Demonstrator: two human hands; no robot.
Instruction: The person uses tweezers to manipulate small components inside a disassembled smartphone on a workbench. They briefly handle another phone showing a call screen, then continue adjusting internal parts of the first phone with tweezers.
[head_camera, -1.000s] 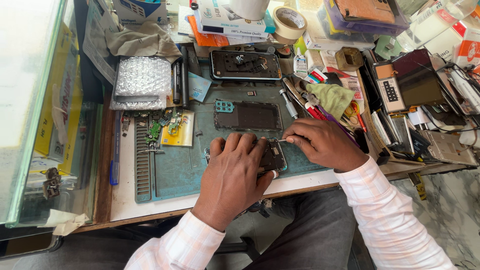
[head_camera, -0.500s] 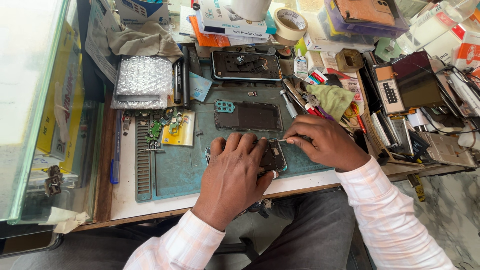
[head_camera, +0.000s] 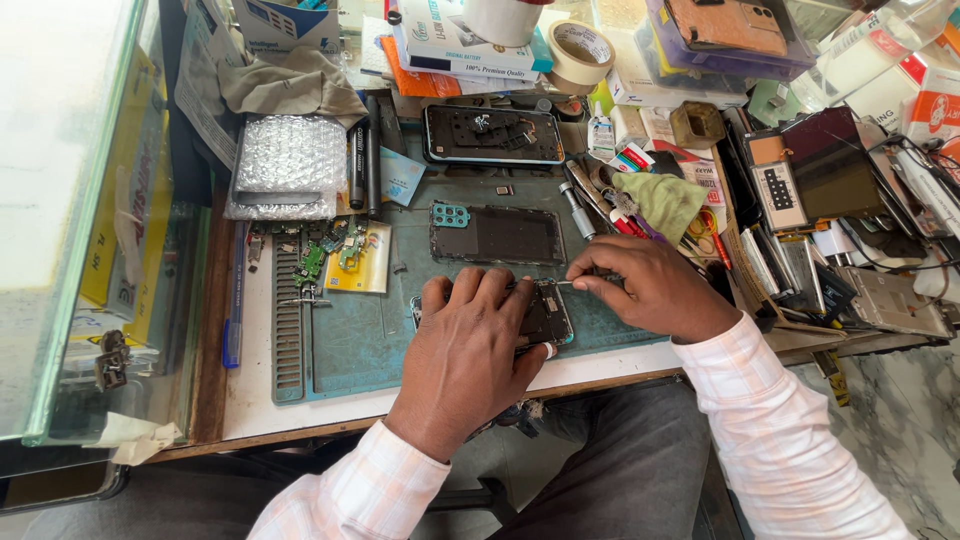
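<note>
Opened-up dark smartphone with bare circuit boards (head_camera: 545, 315), lying flat on a scuffed teal rubber repair mat (head_camera: 350, 340) near the tabletop's (head_camera: 250, 400) front edge. Left hand (head_camera: 470, 345) pressed palm-down over it, fingers spread, pinning it. Right hand (head_camera: 650, 285) curled tight round a thin metal tool (head_camera: 578, 282), tip at the phone's top corner. Crinkly silver bubble-wrap pouch (head_camera: 290, 160) further back, glossy black back cover (head_camera: 497, 235) just behind.

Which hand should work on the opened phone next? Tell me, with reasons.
Probably the right hand: it already pinches a thin metal tool whose tip reaches the opened phone. The left hand lies flat over the phone, pinning it to the green mat.
</note>
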